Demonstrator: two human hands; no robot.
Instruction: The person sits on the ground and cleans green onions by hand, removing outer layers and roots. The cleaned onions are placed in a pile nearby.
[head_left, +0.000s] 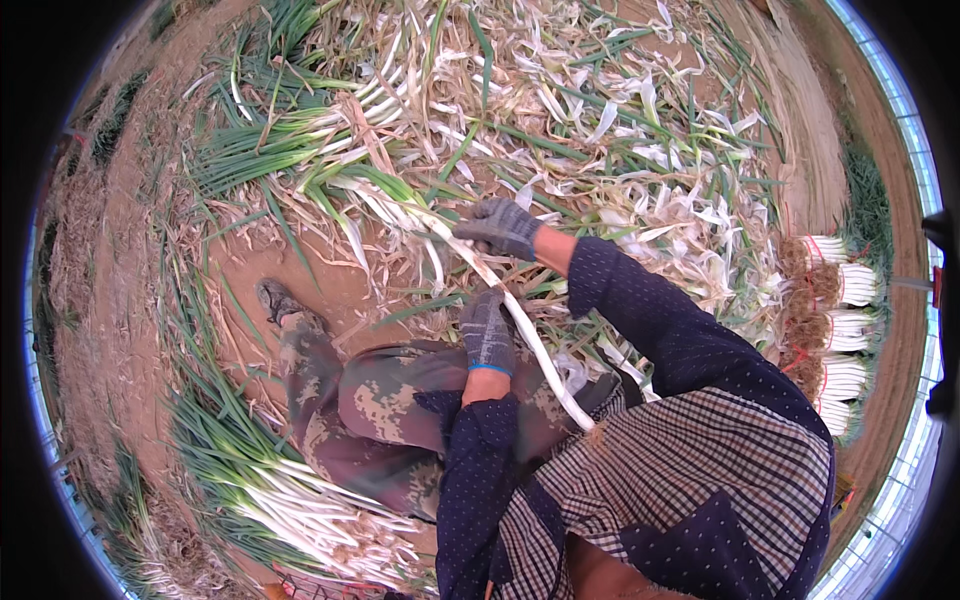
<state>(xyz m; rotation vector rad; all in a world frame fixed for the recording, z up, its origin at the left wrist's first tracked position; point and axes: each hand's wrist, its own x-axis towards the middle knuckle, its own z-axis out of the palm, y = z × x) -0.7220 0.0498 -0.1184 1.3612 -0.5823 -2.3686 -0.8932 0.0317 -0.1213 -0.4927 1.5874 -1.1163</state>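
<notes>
A long green onion (536, 337) runs slantwise across my lap, its rooted end against my checked apron (705, 465). Its white shaft bears a brownish, soiled stretch near the middle. My left hand (487, 330), in a grey knit glove with a blue cuff, is closed around the shaft over my knee. Farther up, my gloved right hand (499, 229) has its curled fingers against the shaft near the green leaves; its fingertips are slightly blurred. Beyond the hands lies a heap of unpeeled green onions (300, 142), with dry outer leaves among them.
Stripped leaves and husks (637, 172) litter the ground ahead and to the right. At the far right stand several tied bundles of white-stemmed onions (847, 330), roots facing inward. A pile of cleaner onions (307, 517) lies left of my camouflage trousers (405, 390).
</notes>
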